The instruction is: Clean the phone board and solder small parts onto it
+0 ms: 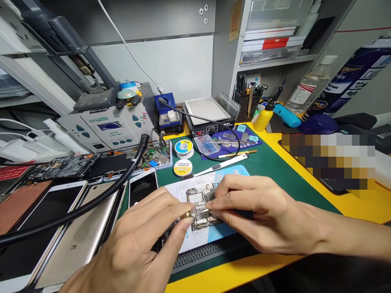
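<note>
My left hand [137,232] is closed, with thumb and fingers pinching a brass-tipped tool handle [187,215] whose rear part is mostly hidden. Facing it, my right hand [262,207] pinches a small, thin metal blade [205,213] close to that brass tip. Whether blade and tip touch, I cannot tell. Just beneath the fingertips lies a phone circuit board [198,197], partly covered by my right fingers. It rests on a white and light blue printed sheet [179,190], above a dark perforated strip [210,250].
Left are several phones [71,236], crossed by a black hose [122,183] from the hot-air station [110,126]. Behind the board are a solder spool [183,148], a white pen-like tool [222,163] and a heating plate [207,112]. A yellow bottle [264,118] stands right.
</note>
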`<state>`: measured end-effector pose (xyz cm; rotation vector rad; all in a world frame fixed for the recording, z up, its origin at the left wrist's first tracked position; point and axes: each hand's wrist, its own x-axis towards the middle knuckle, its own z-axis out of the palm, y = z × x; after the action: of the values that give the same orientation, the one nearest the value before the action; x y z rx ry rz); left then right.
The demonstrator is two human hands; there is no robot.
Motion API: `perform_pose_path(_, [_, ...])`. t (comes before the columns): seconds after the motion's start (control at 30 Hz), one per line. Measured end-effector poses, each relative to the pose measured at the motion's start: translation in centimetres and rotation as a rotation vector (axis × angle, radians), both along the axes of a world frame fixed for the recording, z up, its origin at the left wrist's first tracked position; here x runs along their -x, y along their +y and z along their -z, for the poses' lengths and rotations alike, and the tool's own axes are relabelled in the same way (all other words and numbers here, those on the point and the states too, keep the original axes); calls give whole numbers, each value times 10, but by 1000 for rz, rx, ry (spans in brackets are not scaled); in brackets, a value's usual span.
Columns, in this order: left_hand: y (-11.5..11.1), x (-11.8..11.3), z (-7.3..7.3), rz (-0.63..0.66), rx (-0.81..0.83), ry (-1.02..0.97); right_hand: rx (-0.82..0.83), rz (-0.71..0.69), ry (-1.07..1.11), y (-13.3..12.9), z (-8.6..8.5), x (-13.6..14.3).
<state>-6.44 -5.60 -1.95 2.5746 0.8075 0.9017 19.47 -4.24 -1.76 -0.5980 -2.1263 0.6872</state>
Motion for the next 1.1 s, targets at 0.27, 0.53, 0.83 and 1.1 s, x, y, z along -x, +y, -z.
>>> perform_pose_path(0.27, [1,0,1,-4,-7,2,-7,7,16,0,1,0])
perform_pose_path(0.53, [-1,1,1,-14,-9,-2,-5,8,17,-1,1,-1])
perform_pose_path(0.83, [2,-2,-2,-14,-9,-9,35,4,-42,0,-4,0])
perform_pose_path(1.1, [-1,0,-2,-7,19,-4,36,-30,-118,1,-7,1])
